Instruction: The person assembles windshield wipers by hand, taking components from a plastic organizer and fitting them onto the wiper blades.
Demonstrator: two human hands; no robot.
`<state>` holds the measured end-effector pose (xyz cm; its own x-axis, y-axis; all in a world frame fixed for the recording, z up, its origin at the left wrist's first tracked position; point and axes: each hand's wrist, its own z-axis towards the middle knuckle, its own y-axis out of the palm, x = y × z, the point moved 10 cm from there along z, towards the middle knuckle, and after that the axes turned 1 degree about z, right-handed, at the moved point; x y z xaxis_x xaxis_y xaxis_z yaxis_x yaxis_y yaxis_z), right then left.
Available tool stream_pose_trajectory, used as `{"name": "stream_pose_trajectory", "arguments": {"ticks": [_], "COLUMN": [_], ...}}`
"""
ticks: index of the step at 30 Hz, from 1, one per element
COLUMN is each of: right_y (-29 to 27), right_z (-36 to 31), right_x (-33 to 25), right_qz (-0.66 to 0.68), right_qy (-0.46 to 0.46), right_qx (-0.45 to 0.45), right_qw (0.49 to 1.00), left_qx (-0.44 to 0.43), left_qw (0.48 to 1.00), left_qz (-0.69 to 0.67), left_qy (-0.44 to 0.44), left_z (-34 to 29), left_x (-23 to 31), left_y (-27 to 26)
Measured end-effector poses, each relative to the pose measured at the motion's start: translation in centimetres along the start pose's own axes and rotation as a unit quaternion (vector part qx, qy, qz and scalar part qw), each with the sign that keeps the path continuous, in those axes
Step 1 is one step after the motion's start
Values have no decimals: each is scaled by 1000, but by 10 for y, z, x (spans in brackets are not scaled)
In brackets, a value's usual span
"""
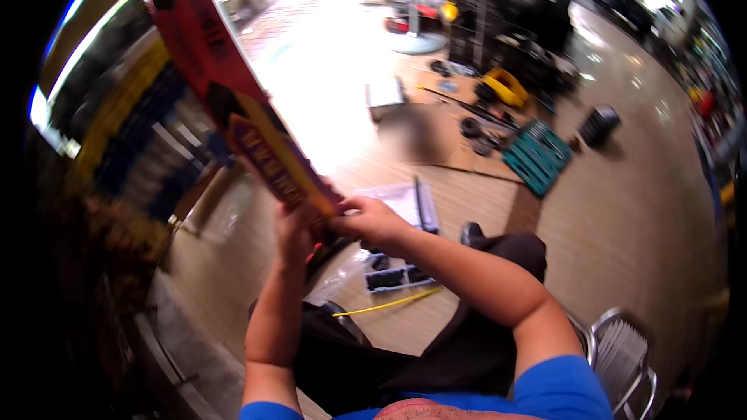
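Note:
A long, narrow red carton (204,43) with yellow, purple and black printing rises up and away to the left in front of me. My left hand (297,222) is wrapped round its lower end. The fingers of my right hand (367,222) are closed on the lower right corner of the same carton, close beside the left. Beneath the hands, on the floor between my legs, lies a blue-grey compartment tray (389,288) with black parts in it. Clear plastic wrapping (336,284) and a thin yellow strip (393,303) lie by the tray.
Ahead, cardboard (486,162) on the floor carries black parts and a yellow tool (506,88). A green tool case (537,157) lies at its right edge, with a black block-shaped object (599,125) farther right. A metal-framed chair (622,358) stands at my lower right; stocked shelves (132,132) line the left.

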<state>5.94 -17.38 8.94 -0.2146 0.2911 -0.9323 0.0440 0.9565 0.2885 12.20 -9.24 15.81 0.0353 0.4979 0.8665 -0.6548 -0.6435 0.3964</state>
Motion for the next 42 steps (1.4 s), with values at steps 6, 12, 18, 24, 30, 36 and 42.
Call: {"name": "stream_pose_trajectory", "arguments": {"ticks": [6,12,18,24,30,36,42], "right_y": [5,15,29,49,53,44,36], "right_z": [11,11,13,17,22,28,36], "right_x": [13,18,17,15,24,35,41], "right_qz": [102,193,268,265,283,259,348], "right_qy": [-23,14,37,23,46,38,5], "right_qx": [128,54,-21,-41,-27,-5,-31], "right_qw": [986,980,962,963,958,965,937], "left_qx": [77,68,34,-6,12,24,84], "left_qw": [989,988,989,988,991,980,968], "left_qz": [-88,-57,-71,-97,-24,63,128], "left_qy": [91,125,128,124,133,189,199], "left_z": [2,1,3,6,7,0,-4], "left_x": [23,20,22,34,39,47,37], "left_y": [-28,-31,-22,-33,-32,-37,-34]}}
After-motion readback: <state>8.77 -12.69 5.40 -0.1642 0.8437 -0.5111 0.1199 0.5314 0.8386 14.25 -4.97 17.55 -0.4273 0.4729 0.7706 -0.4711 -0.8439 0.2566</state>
